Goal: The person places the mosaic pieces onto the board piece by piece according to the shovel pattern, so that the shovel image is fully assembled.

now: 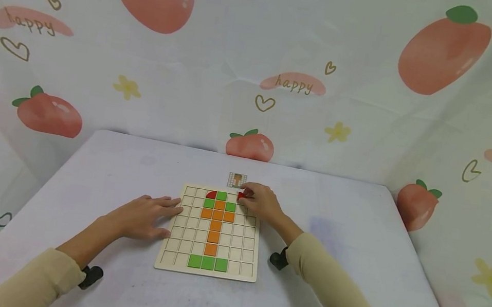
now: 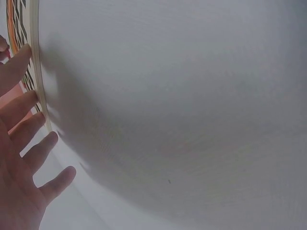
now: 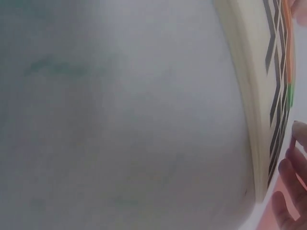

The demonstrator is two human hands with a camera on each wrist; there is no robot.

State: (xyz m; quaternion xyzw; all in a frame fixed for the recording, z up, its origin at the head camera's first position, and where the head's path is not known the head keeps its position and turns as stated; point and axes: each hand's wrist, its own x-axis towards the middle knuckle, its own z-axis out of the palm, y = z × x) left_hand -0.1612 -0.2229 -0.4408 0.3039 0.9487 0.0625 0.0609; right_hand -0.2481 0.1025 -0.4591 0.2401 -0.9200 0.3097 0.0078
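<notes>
A pale wooden grid board lies flat on the table. Orange square tiles form a cross shape on it, with green square tiles in a row near its front edge and more green ones toward the back. In the back row sits a red rounded tile. My right hand pinches another red tile over the board's back right part; fingers partly hide its shape. Fingers spread, my left hand rests at the board's left edge, also visible along the rim in the left wrist view.
A small pattern card lies just behind the board, showing a coloured figure on a grid. White cloth printed with fruit hangs behind and beside the white table. Dark wrist devices sit at both sleeves.
</notes>
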